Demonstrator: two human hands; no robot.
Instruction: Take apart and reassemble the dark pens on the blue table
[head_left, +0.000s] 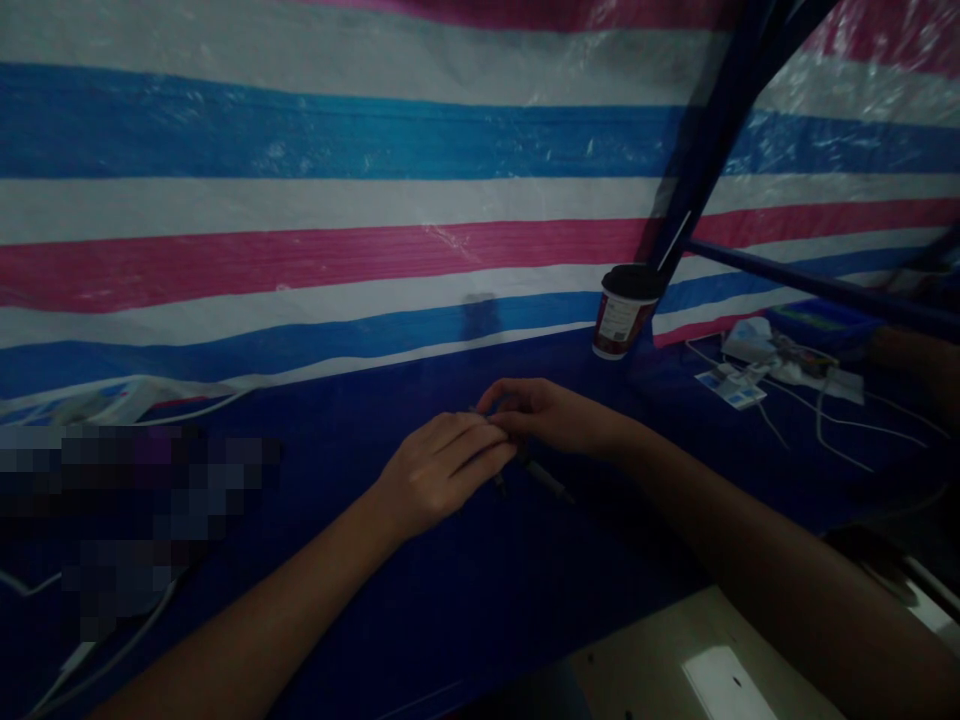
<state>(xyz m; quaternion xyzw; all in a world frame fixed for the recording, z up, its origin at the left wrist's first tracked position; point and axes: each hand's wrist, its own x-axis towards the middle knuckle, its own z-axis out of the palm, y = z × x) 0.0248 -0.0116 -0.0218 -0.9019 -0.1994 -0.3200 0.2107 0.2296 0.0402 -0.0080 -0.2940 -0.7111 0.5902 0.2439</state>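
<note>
Both hands close together over a slim dark rod [546,478], low over the middle of the blue-covered desk [442,620].

The right hand [555,415] is curled almost shut, its fingers pinching the rod's upper end; the left hand [442,475] lies nearly closed against it, its grip hidden. The rod looks light, stiff and smooth, so it could slip; the bare barrel seems the likeliest hold.

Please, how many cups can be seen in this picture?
1. A paper cup with a black lid stands on the dark blue surface, right of centre. The blurred patch at left could hide more.
</note>
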